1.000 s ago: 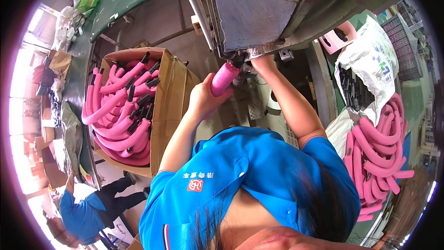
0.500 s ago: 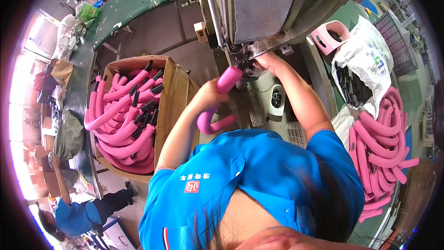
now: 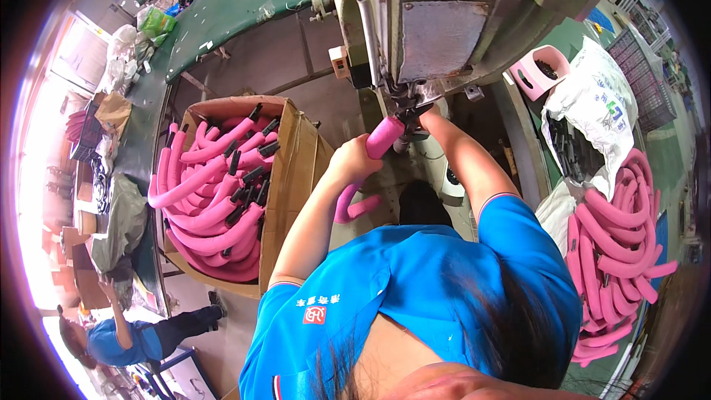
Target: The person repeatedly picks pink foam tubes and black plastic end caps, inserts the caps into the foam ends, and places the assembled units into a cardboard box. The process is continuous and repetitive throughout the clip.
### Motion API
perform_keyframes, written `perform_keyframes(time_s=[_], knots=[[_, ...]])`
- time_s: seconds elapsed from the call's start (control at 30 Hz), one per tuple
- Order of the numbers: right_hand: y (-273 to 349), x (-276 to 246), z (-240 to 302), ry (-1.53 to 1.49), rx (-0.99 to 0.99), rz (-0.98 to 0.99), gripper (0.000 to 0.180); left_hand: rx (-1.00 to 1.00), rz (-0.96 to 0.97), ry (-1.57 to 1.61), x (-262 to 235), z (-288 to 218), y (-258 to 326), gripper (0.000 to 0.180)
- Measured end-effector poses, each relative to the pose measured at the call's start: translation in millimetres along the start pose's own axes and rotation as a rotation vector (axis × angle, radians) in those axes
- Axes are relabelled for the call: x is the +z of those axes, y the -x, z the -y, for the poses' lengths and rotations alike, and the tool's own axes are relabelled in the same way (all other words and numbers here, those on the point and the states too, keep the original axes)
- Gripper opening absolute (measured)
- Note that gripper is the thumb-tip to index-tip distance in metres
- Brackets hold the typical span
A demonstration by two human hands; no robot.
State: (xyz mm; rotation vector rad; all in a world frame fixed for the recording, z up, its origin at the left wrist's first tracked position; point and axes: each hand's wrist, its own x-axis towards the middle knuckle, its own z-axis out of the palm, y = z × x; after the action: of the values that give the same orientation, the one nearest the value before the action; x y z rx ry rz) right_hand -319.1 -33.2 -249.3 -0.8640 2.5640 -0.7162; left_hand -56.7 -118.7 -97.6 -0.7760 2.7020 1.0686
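Note:
My left hand (image 3: 354, 157) is closed round a curved pink foam-covered tube (image 3: 386, 137). The tube's upper end points up at the machine, and its lower bend (image 3: 363, 208) hangs below my wrist. At that upper end sits a black end piece (image 3: 413, 112), just under the head of a grey-green press machine (image 3: 442, 38). My right hand (image 3: 430, 116) reaches in beside the black piece with its fingers bent. The machine's shadow partly hides those fingertips, so what they pinch is not plain.
On the left stands a cardboard box (image 3: 300, 155) full of pink tubes with black ends. To the right lie a heap of pink tubes (image 3: 618, 252), a white sack (image 3: 596, 96) of black parts and a pink bin (image 3: 539, 70). Another person (image 3: 122, 337) stands far left beside a green bench.
The whole view has shifted, with the machine and boxes now lower and further right. Both hands stay at the machine with the tube. A dark shape shows below it. The other person's arm has moved.

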Motion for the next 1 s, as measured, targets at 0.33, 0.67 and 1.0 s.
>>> perform_keyframes(time_s=[0.33,0.67,1.0], knots=[[-7,10,-2,0.047,-0.007,-0.054,0.014,-0.027,0.015,0.037,1,-1,2,0.049],[-21,-6,-18,-0.218,-0.086,-0.158,0.012,0.201,-0.075,0.129,-11,-14,24,0.048],[117,-102,78,-1.252,-0.089,0.315,0.014,0.114,-0.11,0.104,-13,32,86,0.036]])
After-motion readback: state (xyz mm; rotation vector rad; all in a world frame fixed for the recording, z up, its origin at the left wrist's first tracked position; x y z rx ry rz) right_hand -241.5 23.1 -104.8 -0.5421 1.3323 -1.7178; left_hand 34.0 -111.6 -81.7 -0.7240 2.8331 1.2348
